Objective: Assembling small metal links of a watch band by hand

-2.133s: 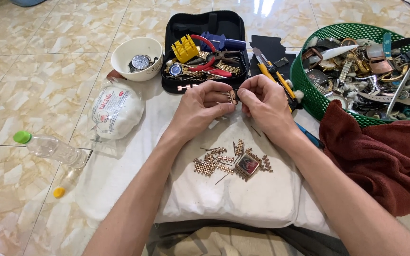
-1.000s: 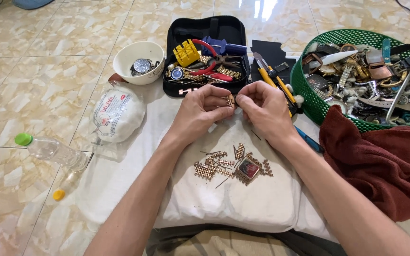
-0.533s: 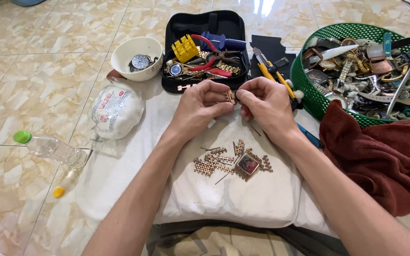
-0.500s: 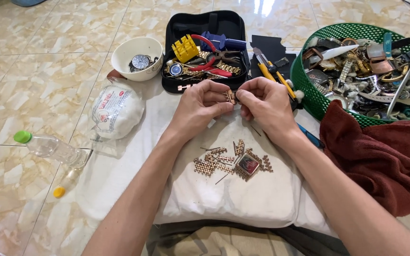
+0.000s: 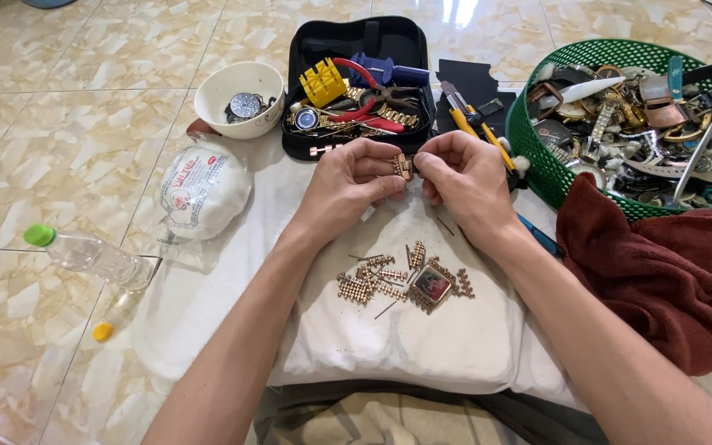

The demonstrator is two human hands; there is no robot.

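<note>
Both hands are raised over the white cloth pad (image 5: 422,346) at the centre of the work area, meeting just short of the open black zip tool case (image 5: 356,49) at twelve o'clock. The left hand (image 5: 344,185) and the right hand (image 5: 463,177) together pinch a short gold-coloured metal watch-band segment (image 5: 404,166) between thumb and forefinger tips; the remaining fingers are curled in, not spread. Whether the right hand also holds a pin or fine tool cannot be told at this size. Judged from the grip, the step in hand is working on a link joint of that segment, separating or joining it (which of the two is not evident). Directly below the hands, at six o'clock, the gold square-cased watch head with a reddish dial (image 5: 432,286) lies on the pad, with loose gold band links (image 5: 368,283) just beside it at its nine o'clock and thin pins scattered near. A white ceramic bowl holding a round watch (image 5: 239,99) stands at ten o'clock, a clear bag of white material (image 5: 203,188) at nine o'clock, and a clear plastic bottle with a green cap (image 5: 84,251) lies farther out at eight o'clock. The round green plastic basket of assorted watches and straps (image 5: 554,165) sits at two o'clock, a dark red towel (image 5: 661,272) at four o'clock. The next move calls for a steady two-handed pinch and fine alignment at the joint, keeping the small part over the pad so that nothing dropped rolls off.
</note>
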